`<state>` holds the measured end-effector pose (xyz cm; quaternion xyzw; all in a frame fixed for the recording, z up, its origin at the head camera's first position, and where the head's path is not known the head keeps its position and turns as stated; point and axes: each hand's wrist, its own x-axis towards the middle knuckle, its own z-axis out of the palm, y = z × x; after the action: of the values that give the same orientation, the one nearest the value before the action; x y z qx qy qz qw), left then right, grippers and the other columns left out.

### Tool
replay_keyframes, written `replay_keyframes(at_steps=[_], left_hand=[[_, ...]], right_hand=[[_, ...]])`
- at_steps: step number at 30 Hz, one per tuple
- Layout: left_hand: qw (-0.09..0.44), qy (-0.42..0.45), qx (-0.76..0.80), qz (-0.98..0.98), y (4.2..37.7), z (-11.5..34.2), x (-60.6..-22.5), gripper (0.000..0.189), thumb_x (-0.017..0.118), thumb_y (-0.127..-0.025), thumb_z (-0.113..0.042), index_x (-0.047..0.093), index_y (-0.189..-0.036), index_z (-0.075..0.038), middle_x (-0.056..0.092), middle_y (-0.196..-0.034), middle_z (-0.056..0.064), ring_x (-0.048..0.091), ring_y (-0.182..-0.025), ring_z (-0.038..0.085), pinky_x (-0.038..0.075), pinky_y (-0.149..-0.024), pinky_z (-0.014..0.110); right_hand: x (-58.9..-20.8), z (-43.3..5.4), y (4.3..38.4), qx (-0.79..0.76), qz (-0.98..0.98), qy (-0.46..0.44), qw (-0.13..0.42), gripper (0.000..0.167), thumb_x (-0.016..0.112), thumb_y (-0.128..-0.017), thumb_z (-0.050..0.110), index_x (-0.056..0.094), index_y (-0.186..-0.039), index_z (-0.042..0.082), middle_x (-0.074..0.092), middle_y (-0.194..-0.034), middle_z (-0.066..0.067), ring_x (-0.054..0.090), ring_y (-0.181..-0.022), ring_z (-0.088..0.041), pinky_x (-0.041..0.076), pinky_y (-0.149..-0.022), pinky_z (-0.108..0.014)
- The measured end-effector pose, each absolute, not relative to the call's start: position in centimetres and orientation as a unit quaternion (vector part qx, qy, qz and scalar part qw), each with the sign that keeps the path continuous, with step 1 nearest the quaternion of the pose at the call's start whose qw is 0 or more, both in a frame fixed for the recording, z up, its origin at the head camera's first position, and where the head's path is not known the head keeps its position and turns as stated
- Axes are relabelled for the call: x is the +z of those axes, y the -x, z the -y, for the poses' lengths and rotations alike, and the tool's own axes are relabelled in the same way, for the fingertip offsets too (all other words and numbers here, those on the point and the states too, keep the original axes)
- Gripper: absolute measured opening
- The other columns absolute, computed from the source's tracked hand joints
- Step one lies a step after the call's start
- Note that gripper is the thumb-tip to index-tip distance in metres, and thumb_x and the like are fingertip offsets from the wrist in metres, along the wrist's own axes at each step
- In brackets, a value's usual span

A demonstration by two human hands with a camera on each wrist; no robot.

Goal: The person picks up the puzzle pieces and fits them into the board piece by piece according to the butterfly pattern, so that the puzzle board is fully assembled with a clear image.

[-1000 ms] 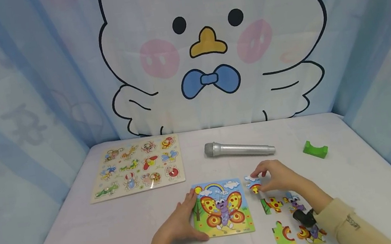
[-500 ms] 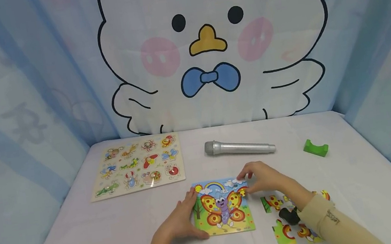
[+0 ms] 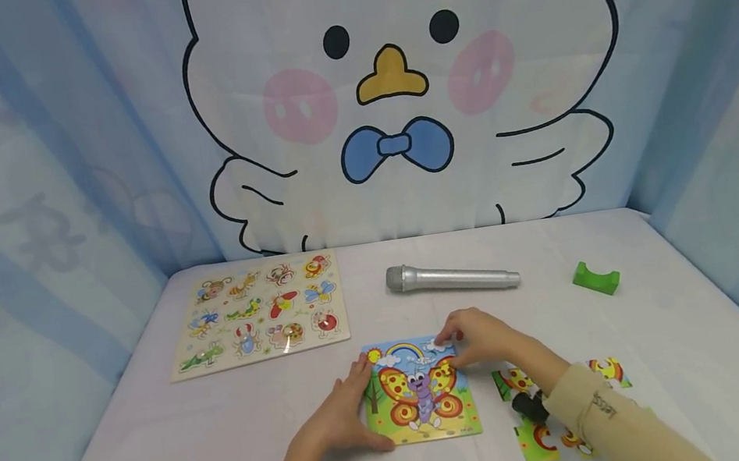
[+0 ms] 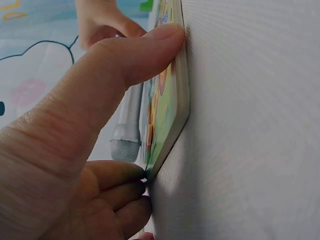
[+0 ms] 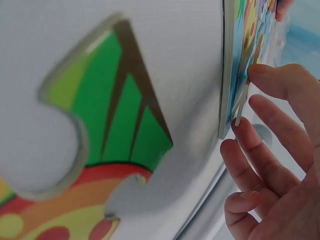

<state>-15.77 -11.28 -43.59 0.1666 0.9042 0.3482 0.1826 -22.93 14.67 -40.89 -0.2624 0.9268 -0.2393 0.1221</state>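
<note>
currently, a puzzle piece (image 5: 242, 106) sits pinched between the right fingers (image 5: 263, 159).

I see a board of cartoon insects (image 3: 261, 318) lying left of centre in the frame, a silver microphone (image 3: 452, 277) near the middle, and a green notched block (image 3: 595, 279) toward the right, all on the pale surface (image 3: 228, 431) below a curtain (image 3: 687, 20) whose bow-tied bird (image 3: 384, 8) fills the upper middle.
</note>
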Motion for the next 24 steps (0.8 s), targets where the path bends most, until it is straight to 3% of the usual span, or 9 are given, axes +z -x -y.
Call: replay_keyframes(at_steps=[24], left_hand=[[0.187,-0.161,0.354,-0.902,15.8,11.1,-43.5,0.113,0.087,-0.056,-0.032,0.023,-0.142,0.004,0.011,-0.151,0.017,0.01,-0.138,0.032,0.009,-0.11,0.051]], right_hand=[[-40.6,-12.9,22.8,-0.146,-0.952,0.244,0.111,0.029,0.081,-0.066,0.02,0.073,-0.093,0.014,0.055,-0.084,0.006,0.053,-0.077,-0.011,0.048,-0.068,-0.031]])
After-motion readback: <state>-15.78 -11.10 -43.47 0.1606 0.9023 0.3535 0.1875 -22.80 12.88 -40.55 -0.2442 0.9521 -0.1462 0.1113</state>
